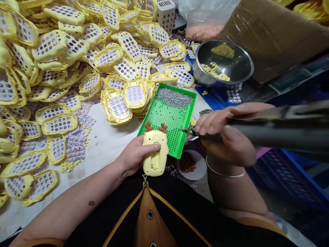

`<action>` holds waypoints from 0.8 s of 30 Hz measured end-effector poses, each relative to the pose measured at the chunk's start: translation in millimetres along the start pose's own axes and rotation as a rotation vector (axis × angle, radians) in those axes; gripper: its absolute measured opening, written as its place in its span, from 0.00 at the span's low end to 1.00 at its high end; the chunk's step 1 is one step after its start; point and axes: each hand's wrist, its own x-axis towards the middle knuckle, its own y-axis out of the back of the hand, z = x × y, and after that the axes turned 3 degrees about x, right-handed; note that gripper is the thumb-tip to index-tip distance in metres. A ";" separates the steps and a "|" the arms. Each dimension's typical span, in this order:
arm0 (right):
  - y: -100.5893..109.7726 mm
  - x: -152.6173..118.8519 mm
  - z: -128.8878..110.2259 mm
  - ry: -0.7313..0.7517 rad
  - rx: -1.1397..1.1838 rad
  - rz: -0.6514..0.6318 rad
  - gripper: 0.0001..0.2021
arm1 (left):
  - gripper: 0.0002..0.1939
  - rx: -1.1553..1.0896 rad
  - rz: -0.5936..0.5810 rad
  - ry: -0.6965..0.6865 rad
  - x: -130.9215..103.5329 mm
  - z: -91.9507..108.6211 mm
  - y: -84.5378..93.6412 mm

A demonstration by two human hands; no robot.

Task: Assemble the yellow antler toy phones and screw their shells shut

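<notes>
My left hand (136, 154) holds a yellow plastic toy shell (151, 137) with brown antlers at its top, thumb across its back, where an open battery slot shows. My right hand (226, 137) is wrapped round a dark electric screwdriver (277, 128), its bit pointing left, over the right edge of a green perforated tray (164, 118). Small silver screws (174, 97) are heaped at the tray's far end. The bit tip is a little right of the toy and does not touch it.
Many yellow shells (125, 70) are piled at the left and back. A steel bowl (232, 65) with small yellow pieces stands at the back right, beside a cardboard box (272, 37). A round tub (200, 166) of brown parts sits below the tray; a blue crate (295, 178) is at the right.
</notes>
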 end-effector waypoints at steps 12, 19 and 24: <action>-31.5 -5.7 -23.7 0.052 0.199 -0.124 0.09 | 0.19 0.029 0.012 -0.071 0.2 -1.7 -2.2; -34.8 -4.5 -14.6 -0.003 0.200 -0.348 0.09 | 0.15 0.021 -0.044 -0.070 3.0 -2.6 -3.1; -35.9 -0.3 -8.4 -0.009 0.271 -0.405 0.08 | 0.16 0.019 -0.037 -0.067 5.0 -2.4 -2.7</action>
